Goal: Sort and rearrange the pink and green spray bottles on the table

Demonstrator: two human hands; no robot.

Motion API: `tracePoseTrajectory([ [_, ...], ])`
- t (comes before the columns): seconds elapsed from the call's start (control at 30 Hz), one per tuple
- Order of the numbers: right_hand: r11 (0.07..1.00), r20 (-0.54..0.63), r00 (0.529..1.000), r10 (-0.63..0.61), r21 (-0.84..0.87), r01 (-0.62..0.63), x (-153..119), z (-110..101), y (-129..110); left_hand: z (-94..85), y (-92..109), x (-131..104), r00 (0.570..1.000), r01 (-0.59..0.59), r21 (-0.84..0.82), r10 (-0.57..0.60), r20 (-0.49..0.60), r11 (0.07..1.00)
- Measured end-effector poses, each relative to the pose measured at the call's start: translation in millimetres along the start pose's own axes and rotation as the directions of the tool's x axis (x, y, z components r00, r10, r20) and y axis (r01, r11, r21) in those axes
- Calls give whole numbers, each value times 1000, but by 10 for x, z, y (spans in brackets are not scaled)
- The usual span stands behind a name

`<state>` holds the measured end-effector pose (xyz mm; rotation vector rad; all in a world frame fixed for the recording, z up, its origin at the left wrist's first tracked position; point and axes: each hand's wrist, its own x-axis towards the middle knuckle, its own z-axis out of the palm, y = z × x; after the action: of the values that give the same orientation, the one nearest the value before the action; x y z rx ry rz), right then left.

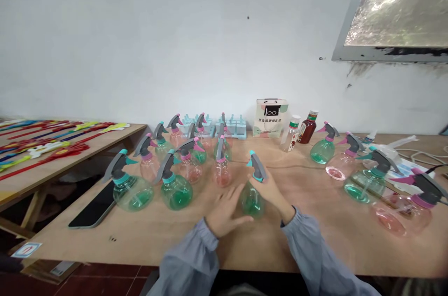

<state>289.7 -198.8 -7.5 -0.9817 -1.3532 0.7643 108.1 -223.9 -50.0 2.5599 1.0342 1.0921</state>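
Observation:
A green spray bottle with a grey and teal trigger head (253, 200) stands upright on the wooden table (245, 244). My right hand (271, 188) is wrapped round its neck, just below the spray head. Just left of that bottle, my left hand (226, 212) has its fingers spread and holds nothing. Several green and pink spray bottles stand to the left, among them a green one (177, 192) and a pink one (222, 172). More stand at the right, including a green one (322, 151) and a pink one (402, 214).
A black phone (94, 207) lies at the left. Behind are light blue racks (236, 129), a paper bag (269, 121), a clear bottle (290, 135) and a dark red bottle (308, 129). Another table (101, 142) at far left bears colourful strips.

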Motion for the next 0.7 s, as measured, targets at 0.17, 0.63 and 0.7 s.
tracePoseTrajectory([
  [0.17,953,105,990,93,279,-119,276,-265,-126,-485,-69,241,866,117,9,-97,-490,993],
  [0.63,949,203,978,35,300,-97,220,20,-282,124,-743,293,807,329,16,-272,-525,944],
  [0.7,949,208,977,40,298,-102,215,19,-304,149,-767,292,810,324,11,-271,-519,946],
])
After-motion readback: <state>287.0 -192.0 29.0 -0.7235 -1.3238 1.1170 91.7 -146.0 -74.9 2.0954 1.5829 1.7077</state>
